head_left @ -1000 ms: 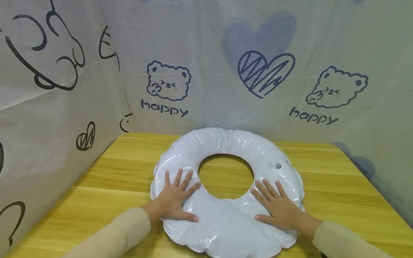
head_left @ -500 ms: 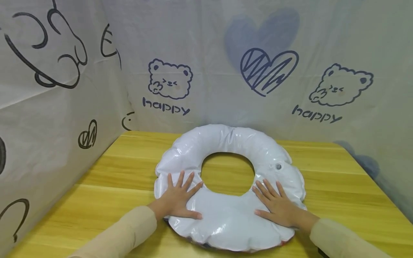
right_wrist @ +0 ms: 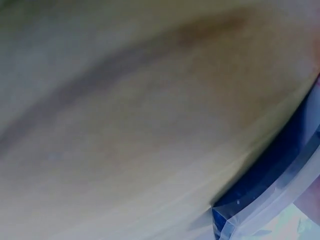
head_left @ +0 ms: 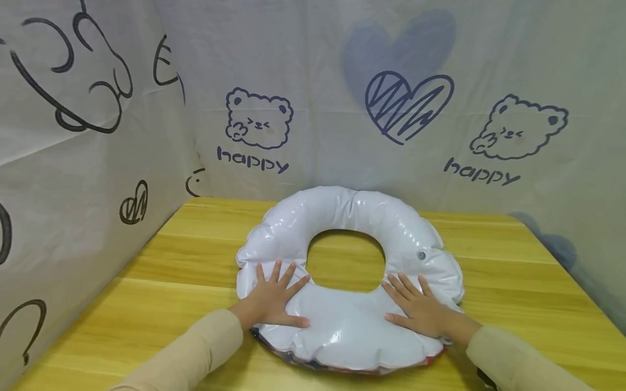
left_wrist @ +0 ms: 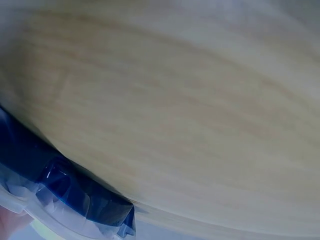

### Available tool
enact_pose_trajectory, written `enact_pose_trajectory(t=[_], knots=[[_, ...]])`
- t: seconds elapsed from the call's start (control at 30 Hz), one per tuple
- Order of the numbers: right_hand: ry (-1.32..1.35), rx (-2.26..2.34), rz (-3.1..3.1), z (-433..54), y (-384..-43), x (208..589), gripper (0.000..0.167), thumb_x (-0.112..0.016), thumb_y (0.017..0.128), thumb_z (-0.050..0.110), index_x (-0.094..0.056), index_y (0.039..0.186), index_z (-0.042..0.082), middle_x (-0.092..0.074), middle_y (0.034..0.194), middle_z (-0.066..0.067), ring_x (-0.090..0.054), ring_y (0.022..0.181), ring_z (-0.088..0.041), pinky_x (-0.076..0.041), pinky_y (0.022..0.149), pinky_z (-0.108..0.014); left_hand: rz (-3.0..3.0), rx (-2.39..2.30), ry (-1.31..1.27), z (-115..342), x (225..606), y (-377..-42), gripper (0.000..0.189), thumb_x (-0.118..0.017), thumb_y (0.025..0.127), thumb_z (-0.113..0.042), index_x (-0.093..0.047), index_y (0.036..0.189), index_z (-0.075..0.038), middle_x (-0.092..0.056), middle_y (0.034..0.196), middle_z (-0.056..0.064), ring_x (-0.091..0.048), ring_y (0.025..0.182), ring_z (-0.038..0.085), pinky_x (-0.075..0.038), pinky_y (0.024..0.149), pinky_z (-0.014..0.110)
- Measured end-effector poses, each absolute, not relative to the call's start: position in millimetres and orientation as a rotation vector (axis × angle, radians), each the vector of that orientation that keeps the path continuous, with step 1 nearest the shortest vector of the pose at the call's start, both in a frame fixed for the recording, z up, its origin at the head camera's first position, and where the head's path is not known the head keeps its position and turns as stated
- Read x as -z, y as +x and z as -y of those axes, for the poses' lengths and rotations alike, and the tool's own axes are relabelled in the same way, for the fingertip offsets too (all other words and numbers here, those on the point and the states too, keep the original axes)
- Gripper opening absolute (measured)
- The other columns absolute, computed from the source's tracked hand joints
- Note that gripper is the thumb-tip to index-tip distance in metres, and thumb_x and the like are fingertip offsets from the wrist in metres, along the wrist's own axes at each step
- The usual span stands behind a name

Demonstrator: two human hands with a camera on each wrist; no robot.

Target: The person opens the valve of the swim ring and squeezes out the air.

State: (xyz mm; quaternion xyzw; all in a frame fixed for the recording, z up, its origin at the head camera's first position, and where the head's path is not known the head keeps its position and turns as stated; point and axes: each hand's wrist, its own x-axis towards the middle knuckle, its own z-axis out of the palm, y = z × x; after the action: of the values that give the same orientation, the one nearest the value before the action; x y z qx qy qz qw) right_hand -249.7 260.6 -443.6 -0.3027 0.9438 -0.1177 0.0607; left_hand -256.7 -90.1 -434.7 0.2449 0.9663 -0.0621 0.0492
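A white, shiny inflatable swim ring [head_left: 352, 331] lies on the table, wrinkled along its seams. Its small round valve [head_left: 421, 255] shows at the right. My left hand [head_left: 274, 297] presses flat on the ring's near left part, fingers spread and straight. On the near right part rests my right hand [head_left: 420, 310], its fingers also straight. Dark and red colour of the underside peeks out along the near rim. The blue edge [left_wrist: 75, 190] of the ring shows at the lower left of the left wrist view, and a blue edge [right_wrist: 270, 170] at the lower right of the right wrist view.
The yellow wood-grain table [head_left: 181, 304] extends around the ring. Behind it hangs a pale cloth [head_left: 323, 136] printed with bears, hearts and "happy", and another printed cloth [head_left: 88, 179] runs along the left side.
The ring's near part has flattened and its near rim has drawn back, baring the coloured underside. Its hole looks less round. Both hands stay on it, the left shifted slightly right.
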Motion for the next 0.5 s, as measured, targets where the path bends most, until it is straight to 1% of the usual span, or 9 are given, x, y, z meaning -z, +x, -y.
enact_pose_trajectory(t=[0.1,0.33,0.5], knots=[[-0.906,0.358,-2.854,-260.9,-251.9,445.7,0.073,-0.042,0.094,0.050,-0.020,0.148,0.008,-0.012,0.155,-0.015,-0.004,0.143,-0.039,0.008,0.109,-0.061,-2.939,0.175,0.745,90.0,433.9,-257.5,0.093,-0.044,0.073,-0.079,-0.020,0.149,-0.029,-0.014,0.156,0.015,-0.010,0.139,0.049,-0.009,0.097,0.077],[-0.918,0.414,-2.805,-261.8,-255.9,444.4,0.070,-0.041,0.095,0.048,-0.020,0.148,0.007,-0.012,0.155,-0.019,-0.006,0.142,-0.042,0.005,0.107,-0.064,-2.902,0.096,0.735,89.6,428.7,-258.0,0.089,-0.047,0.077,-0.074,-0.021,0.148,-0.028,-0.014,0.155,0.016,-0.010,0.139,0.049,-0.008,0.098,0.076],[-0.902,0.411,-2.782,-263.1,-260.2,443.6,0.069,-0.040,0.095,0.049,-0.021,0.148,0.008,-0.012,0.155,-0.018,-0.005,0.142,-0.042,0.006,0.107,-0.064,-2.895,0.065,0.724,89.3,427.7,-258.6,0.089,-0.048,0.077,-0.074,-0.021,0.148,-0.028,-0.014,0.155,0.016,-0.010,0.139,0.049,-0.007,0.098,0.077]])
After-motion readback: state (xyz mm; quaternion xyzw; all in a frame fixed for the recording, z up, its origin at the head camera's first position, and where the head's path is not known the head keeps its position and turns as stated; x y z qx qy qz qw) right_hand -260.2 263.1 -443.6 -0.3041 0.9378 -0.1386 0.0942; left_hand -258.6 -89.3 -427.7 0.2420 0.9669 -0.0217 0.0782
